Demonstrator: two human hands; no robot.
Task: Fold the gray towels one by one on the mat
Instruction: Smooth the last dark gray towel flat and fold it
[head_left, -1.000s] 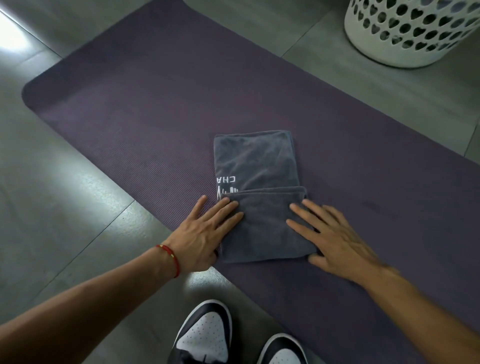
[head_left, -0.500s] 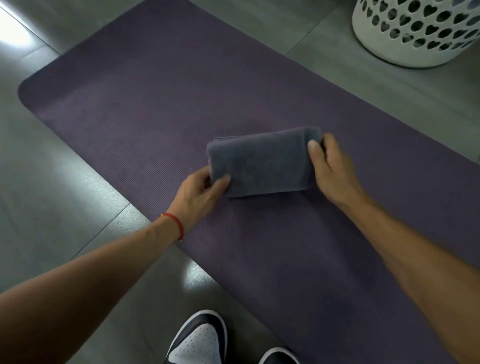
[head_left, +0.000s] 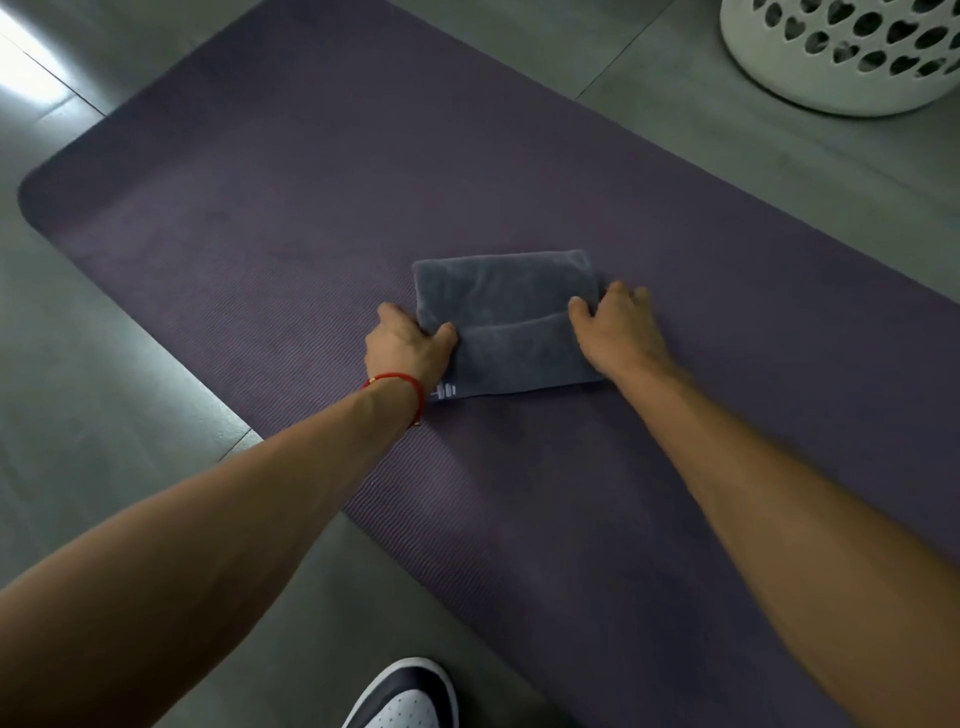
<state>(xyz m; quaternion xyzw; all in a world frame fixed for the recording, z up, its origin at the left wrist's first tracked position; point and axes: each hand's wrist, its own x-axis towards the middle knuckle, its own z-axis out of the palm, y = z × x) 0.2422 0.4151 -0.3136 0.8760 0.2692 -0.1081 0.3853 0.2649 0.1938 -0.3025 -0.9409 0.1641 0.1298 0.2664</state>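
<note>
Purple mat (head_left: 260, 218) bears a soft, light towel (head_left: 511, 317); left hand (head_left: 405, 345) and right hand (head_left: 618, 332) pinch its side edges, fingers curled.

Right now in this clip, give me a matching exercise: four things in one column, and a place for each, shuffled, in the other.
Things:
1. towel
2. basket
3. red string
4. shoe

Places:
A. on the floor, top right, off the mat
B. around the left wrist
C. bottom edge of the view, on the floor
D. folded on the mat, gripped at its ends by the left hand and the right hand

Pairs: 1-D, 2-A, 3-B, 4-C
</note>
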